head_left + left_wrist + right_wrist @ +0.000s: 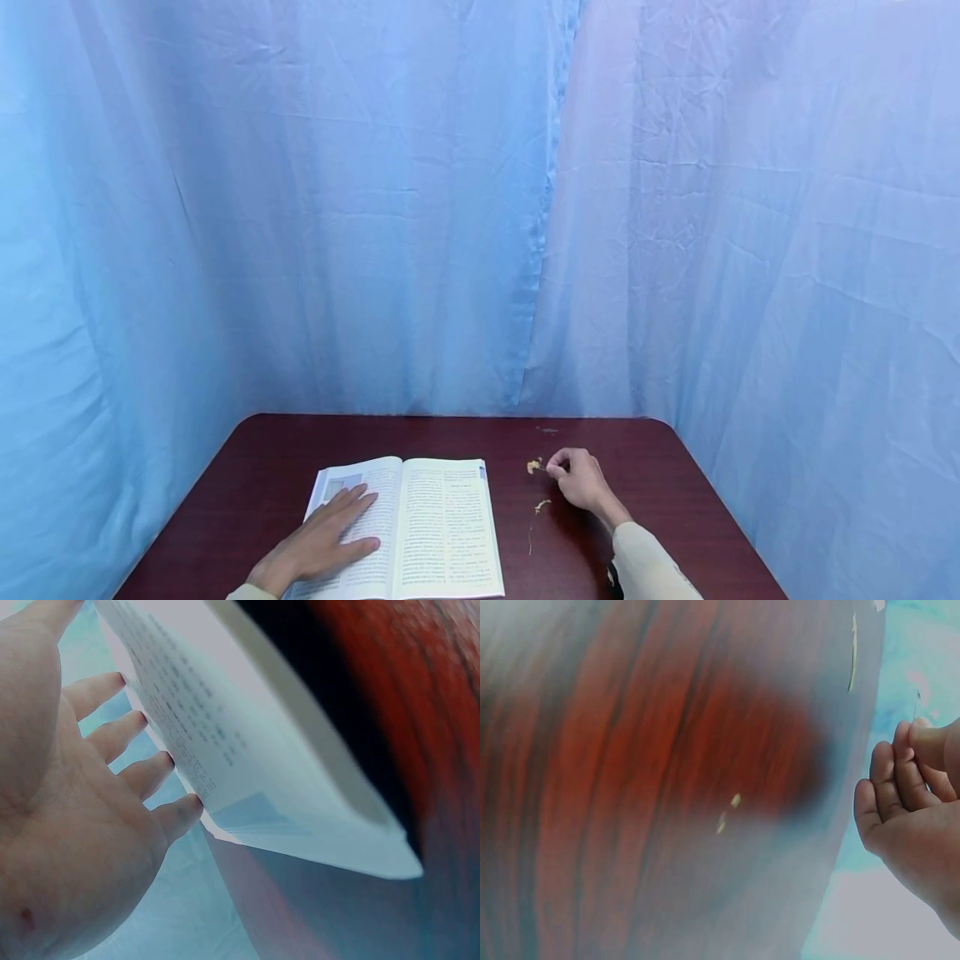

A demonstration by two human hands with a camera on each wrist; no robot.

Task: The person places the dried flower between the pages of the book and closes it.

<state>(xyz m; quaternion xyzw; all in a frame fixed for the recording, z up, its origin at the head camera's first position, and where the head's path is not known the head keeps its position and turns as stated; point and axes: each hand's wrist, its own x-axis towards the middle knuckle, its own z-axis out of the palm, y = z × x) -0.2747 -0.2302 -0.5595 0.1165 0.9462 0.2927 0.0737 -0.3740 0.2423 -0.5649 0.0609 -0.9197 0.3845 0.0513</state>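
Setting: curtained-off, room type unclear to me
Curtains (405, 225): blue, 9 through 3 o'clock
Table (450, 435): reddish-brown, 6 o'clock

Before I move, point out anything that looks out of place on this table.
A greyish mark near the far edge of the table stands out against the dark surface; whether stain or debris, I cannot tell. A thin yellowish sprig lies loose right of the open book. Nothing else looks odd.

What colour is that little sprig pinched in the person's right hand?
Yellow at its tip; the sprig shows best in the head view.
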